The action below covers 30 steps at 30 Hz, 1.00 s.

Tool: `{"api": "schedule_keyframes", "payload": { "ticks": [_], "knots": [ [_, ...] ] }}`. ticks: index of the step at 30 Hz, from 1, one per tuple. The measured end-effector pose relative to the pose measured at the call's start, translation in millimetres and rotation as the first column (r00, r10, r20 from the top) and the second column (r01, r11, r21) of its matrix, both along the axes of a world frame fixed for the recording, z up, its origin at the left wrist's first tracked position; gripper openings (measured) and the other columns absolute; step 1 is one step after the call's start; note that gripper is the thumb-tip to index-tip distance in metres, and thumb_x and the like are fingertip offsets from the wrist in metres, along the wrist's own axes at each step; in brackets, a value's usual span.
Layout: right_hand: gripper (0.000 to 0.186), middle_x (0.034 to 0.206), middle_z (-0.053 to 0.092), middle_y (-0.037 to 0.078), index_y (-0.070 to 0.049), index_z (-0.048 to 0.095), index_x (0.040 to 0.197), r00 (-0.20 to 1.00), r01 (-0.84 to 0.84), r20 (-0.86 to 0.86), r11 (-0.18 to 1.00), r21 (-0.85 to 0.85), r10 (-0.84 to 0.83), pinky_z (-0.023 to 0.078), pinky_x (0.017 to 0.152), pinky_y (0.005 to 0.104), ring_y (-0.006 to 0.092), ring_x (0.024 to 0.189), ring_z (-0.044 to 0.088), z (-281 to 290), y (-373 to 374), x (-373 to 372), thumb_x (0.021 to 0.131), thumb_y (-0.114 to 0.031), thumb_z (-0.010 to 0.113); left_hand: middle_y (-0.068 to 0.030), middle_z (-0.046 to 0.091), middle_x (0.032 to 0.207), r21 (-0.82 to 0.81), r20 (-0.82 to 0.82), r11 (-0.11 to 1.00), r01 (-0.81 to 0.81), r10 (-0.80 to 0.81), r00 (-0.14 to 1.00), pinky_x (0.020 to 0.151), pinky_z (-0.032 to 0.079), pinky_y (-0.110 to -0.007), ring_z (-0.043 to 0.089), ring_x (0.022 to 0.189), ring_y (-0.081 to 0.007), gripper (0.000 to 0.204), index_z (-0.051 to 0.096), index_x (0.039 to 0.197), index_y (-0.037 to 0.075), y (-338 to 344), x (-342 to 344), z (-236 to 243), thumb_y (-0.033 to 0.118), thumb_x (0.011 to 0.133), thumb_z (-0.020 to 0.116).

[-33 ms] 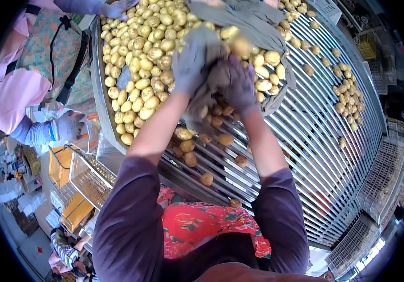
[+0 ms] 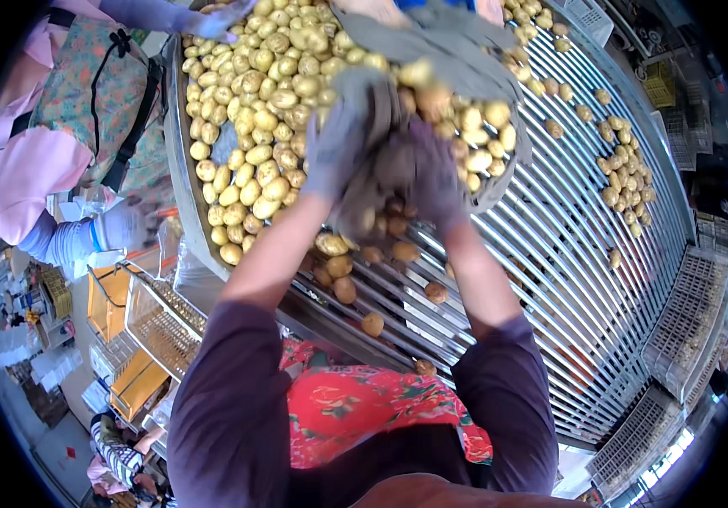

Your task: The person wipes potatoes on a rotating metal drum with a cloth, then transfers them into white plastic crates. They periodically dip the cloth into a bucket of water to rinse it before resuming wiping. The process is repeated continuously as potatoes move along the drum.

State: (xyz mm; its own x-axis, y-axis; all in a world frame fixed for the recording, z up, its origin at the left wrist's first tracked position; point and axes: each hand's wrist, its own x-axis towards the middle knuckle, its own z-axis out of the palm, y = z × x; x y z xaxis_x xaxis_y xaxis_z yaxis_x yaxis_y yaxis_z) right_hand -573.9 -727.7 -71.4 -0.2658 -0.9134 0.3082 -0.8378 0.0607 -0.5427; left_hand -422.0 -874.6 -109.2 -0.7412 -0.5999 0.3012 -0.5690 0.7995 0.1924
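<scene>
My left hand (image 2: 335, 154), in a grey-purple glove, is closed round a bunched grey cloth (image 2: 381, 173). Across from it my right hand (image 2: 440, 176), gloved alike, grips the same cloth; motion blurs its fingers. Just beyond my hands, a few potatoes (image 2: 431, 100) are smeared by movement. More pale potatoes (image 2: 484, 140) lie on a wider spread of grey cloth (image 2: 440, 41) to the right. Left of my left hand is a big heap of yellow potatoes (image 2: 254, 118). Browner potatoes (image 2: 344, 290) sit on metal bars below the bunched cloth.
The slatted metal rack (image 2: 584, 279) stretches to the right, with a cluster of potatoes (image 2: 629, 182) on it. At the left a co-worker's gloved hand (image 2: 127, 227) and another gloved hand (image 2: 220, 19) show. Plastic crates (image 2: 690, 317) stand at the right; a basket (image 2: 160, 326) is at lower left.
Both my hands have shifted slightly with the cloth. The blurred potatoes beyond them have moved a little. The co-worker's upper gloved hand reaches slightly farther over the heap.
</scene>
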Motion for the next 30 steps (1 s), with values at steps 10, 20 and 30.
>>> {"api": "schedule_keyframes", "payload": {
  "ticks": [10,20,30],
  "knots": [
    [0.039,0.139,0.051,0.007,-0.016,0.067,0.112,0.933,0.140,-0.349,0.979,0.145,-0.082,0.015,0.115,0.0585,0.0308,0.136,0.040,-3.1,-67.7,14.9,0.077,-0.034,0.065,-0.0151,0.054,0.131,-0.234,-0.041,0.968,-0.095,0.088,0.995,0.112,0.015,-0.064,0.037,0.138,-0.0318,0.039,0.054,0.125,0.011,-58.9,-14.5,5.6,0.015,0.086,0.055],
    [0.077,0.150,0.033,0.022,-0.011,0.047,0.140,0.902,-0.044,-0.390,0.939,0.341,0.184,0.016,0.116,0.0550,0.0385,0.137,0.035,-13.6,62.4,99.1,0.077,-0.054,0.057,-0.0145,0.028,0.156,0.262,0.239,0.964,0.049,-0.114,0.964,0.117,0.002,-0.057,0.014,0.148,-0.0353,0.070,0.030,0.152,0.012,82.2,115.9,62.8,0.044,0.091,0.045],
    [0.054,0.142,0.047,0.018,-0.002,0.046,0.138,0.945,-0.179,0.320,0.928,0.327,0.069,0.039,0.105,0.0457,0.0354,0.129,0.047,18.3,68.1,60.9,0.088,-0.019,0.059,-0.0159,0.056,0.128,0.427,-0.347,0.881,0.205,-0.050,0.936,0.111,0.032,-0.045,0.045,0.128,-0.0358,0.051,0.059,0.123,0.005,94.6,106.9,38.6,0.030,0.080,0.067]
  ]
}}
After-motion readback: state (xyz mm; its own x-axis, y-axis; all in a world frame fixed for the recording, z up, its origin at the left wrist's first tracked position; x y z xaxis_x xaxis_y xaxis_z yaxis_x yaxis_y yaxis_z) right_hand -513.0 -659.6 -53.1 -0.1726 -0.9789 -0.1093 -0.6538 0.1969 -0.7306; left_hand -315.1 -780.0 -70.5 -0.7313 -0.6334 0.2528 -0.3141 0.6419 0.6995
